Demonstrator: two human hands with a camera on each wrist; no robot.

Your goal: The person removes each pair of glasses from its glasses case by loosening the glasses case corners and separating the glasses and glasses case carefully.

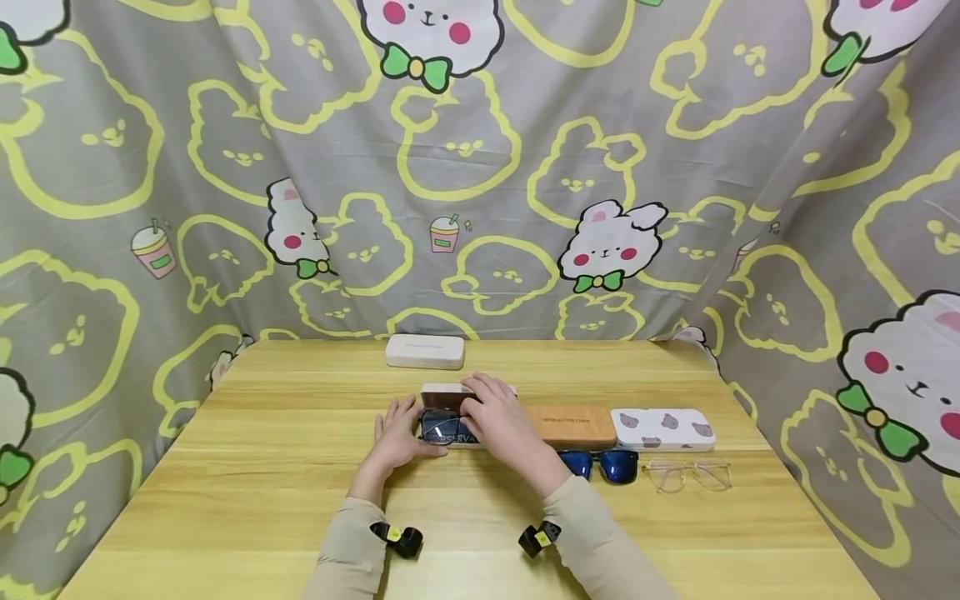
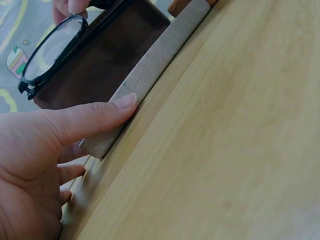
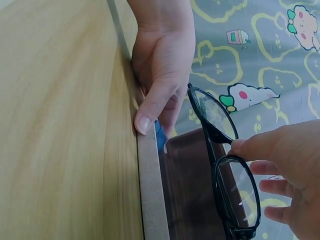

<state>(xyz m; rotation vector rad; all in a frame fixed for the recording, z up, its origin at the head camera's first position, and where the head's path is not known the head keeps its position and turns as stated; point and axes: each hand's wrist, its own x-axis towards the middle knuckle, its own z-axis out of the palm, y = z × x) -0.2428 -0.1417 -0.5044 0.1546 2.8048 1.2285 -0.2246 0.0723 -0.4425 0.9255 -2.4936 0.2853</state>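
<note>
A: Fingers of the right hand (image 3: 295,185) pinch the black glasses (image 3: 222,172) over the open case (image 2: 125,70), at 12 o'clock from the wearer. Left hand (image 2: 45,150)?

B: Thumb pressed flat on the case edge. Risk, I judge: a loose pinch drops the frame against the rim.

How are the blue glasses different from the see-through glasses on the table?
The blue sunglasses have a dark, thick frame and dark blue lenses; the clear glasses have a thin, pale frame and see-through lenses. The blue sunglasses lie in front of the wood-look case, partly behind the right arm; the clear glasses lie in front of the bear-print case, further right. Both lie on the table, and neither hand touches them.
</note>
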